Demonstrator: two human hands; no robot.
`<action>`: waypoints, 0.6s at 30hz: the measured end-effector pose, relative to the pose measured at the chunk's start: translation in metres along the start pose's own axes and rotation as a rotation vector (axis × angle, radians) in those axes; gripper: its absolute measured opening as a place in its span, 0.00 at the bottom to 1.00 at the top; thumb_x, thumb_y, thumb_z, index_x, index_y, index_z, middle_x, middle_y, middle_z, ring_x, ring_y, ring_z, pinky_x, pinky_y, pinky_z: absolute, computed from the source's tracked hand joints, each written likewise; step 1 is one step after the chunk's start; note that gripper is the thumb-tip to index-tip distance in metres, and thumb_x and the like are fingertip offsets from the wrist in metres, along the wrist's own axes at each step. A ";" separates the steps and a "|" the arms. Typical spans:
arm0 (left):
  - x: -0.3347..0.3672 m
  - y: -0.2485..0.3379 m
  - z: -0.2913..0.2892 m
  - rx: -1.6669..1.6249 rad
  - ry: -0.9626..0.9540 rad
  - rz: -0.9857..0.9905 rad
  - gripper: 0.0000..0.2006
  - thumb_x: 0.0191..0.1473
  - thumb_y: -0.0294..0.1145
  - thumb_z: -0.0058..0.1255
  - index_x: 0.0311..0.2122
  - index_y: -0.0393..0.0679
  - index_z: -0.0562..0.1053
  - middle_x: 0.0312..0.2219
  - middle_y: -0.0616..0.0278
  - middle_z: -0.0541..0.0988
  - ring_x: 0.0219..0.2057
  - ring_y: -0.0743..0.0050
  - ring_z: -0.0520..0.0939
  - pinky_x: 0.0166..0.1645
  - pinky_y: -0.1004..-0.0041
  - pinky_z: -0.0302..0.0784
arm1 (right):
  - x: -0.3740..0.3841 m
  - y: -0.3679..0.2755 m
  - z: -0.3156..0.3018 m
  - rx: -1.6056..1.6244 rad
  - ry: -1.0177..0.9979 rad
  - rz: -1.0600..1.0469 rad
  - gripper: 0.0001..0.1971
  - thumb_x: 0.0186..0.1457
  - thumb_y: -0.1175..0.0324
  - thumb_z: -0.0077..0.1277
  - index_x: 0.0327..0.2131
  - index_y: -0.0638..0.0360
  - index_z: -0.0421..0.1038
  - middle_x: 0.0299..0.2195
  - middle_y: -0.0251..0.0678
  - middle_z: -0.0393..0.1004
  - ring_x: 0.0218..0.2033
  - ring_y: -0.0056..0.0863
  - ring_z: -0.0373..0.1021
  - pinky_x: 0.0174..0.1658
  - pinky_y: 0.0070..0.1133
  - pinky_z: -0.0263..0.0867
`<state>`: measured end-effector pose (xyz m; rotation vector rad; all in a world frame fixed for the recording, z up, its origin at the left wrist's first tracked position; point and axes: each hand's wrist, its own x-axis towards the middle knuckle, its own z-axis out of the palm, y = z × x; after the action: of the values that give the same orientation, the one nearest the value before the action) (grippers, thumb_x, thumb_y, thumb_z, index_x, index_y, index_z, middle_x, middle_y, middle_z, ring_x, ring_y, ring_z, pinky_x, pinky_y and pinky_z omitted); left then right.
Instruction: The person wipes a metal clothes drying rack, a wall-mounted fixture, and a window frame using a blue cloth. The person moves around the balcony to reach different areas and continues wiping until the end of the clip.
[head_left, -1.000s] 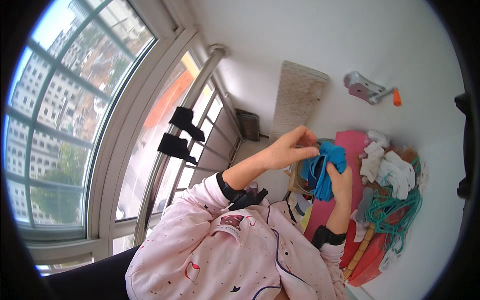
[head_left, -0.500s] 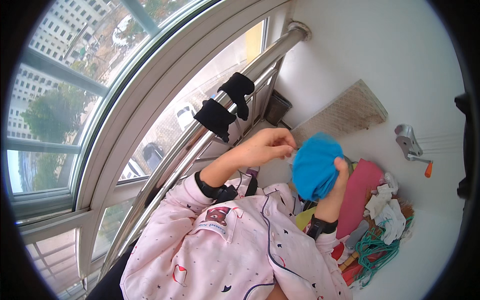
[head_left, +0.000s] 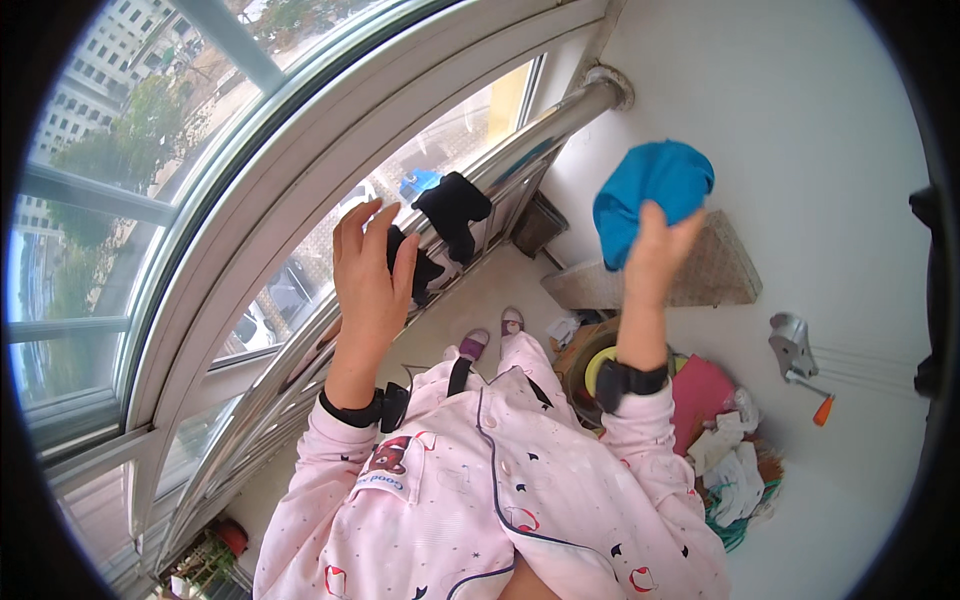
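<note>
My right hand [head_left: 660, 250] is raised in front of the white wall, its fingers closed on a bunched, rounded blue cloth [head_left: 655, 190]. The hand is slightly smeared by motion. To the left, my left hand [head_left: 370, 270] is lifted beside the metal railing [head_left: 530, 150], fingers apart and holding nothing I can see. Two black, sock-like pieces of cloth hang over that railing. One black piece [head_left: 455, 210] is in plain sight; the other black piece [head_left: 418, 270] is partly hidden behind my left thumb. Whether the hand touches it, I cannot tell.
A curved window frame [head_left: 240, 180] runs along the left. A dusty flat panel [head_left: 710, 265] leans by the right wall, with a hand crank [head_left: 793, 350] on that wall. Below it lie a pink item [head_left: 700, 400], white cloths [head_left: 735, 480] and green cord [head_left: 735, 532].
My right hand has moved up and farther away with the blue cloth. My left hand has left the cloth's side, moved left to the railing and spread its fingers. The view has shifted.
</note>
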<state>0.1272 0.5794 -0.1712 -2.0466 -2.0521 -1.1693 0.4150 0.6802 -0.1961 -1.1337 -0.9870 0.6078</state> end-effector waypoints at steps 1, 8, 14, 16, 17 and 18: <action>0.002 0.001 0.005 0.098 0.027 -0.003 0.16 0.53 0.30 0.54 0.47 0.38 0.72 0.44 0.48 0.74 0.48 0.48 0.72 0.51 0.60 0.68 | 0.003 0.004 0.014 -0.088 -0.113 -0.137 0.19 0.51 0.75 0.48 0.47 0.70 0.59 0.43 0.45 0.66 0.44 0.36 0.65 0.53 0.30 0.60; -0.011 -0.006 0.007 0.422 -0.032 -0.347 0.27 0.56 0.42 0.53 0.56 0.38 0.64 0.50 0.44 0.71 0.53 0.45 0.70 0.58 0.56 0.62 | 0.055 0.041 0.077 -0.681 -0.739 -0.790 0.25 0.49 0.56 0.57 0.48 0.58 0.67 0.50 0.41 0.67 0.55 0.42 0.60 0.58 0.47 0.49; -0.014 0.005 0.011 0.447 -0.079 -0.527 0.28 0.58 0.45 0.49 0.57 0.38 0.62 0.50 0.46 0.71 0.52 0.46 0.71 0.58 0.57 0.61 | 0.079 0.051 0.093 -0.603 -0.929 -0.973 0.21 0.50 0.53 0.55 0.46 0.48 0.70 0.48 0.35 0.68 0.55 0.38 0.61 0.61 0.47 0.47; -0.011 0.010 0.014 0.486 -0.051 -0.512 0.29 0.58 0.48 0.48 0.57 0.38 0.62 0.50 0.46 0.71 0.51 0.45 0.71 0.57 0.57 0.61 | 0.089 0.059 0.095 -0.578 -0.924 -0.922 0.21 0.50 0.52 0.55 0.46 0.48 0.70 0.48 0.35 0.68 0.55 0.38 0.61 0.61 0.46 0.47; -0.009 0.011 0.014 0.481 -0.041 -0.506 0.29 0.58 0.48 0.47 0.57 0.38 0.62 0.50 0.46 0.71 0.51 0.45 0.71 0.57 0.57 0.62 | 0.097 0.064 0.094 -0.572 -0.940 -0.913 0.22 0.50 0.52 0.55 0.46 0.48 0.70 0.48 0.36 0.68 0.55 0.38 0.61 0.61 0.46 0.47; -0.008 0.013 0.014 0.477 -0.035 -0.500 0.29 0.58 0.49 0.47 0.57 0.38 0.62 0.50 0.46 0.71 0.50 0.45 0.72 0.56 0.57 0.62 | 0.109 0.070 0.095 -0.534 -0.870 -0.943 0.19 0.49 0.54 0.55 0.44 0.49 0.70 0.45 0.35 0.70 0.54 0.39 0.62 0.61 0.44 0.49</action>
<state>0.1460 0.5784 -0.1791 -1.3929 -2.6241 -0.5730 0.3868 0.8368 -0.2161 -0.6710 -2.3412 0.0101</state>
